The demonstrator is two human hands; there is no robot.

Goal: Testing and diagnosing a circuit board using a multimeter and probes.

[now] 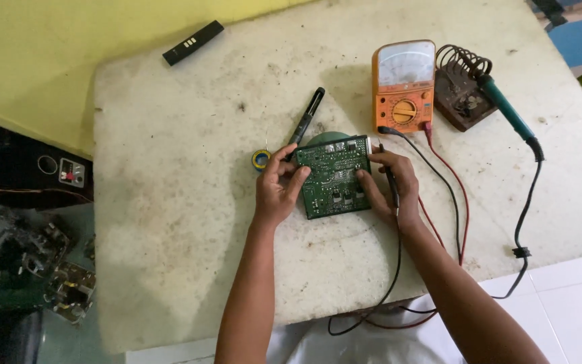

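1. A worn pale surface (190, 222) stands against a yellow wall
2. Left hand (276, 191) fingers pinch the green circuit board (331, 178) by its left edge; right hand (393, 183) steadies the right edge, a black probe (392, 189) tucked under its fingers
3. This looks like positioning the board for testing; probing next would call for freeing that probe
4. An orange multimeter (404, 84) and a soldering iron (506, 108) lie beyond
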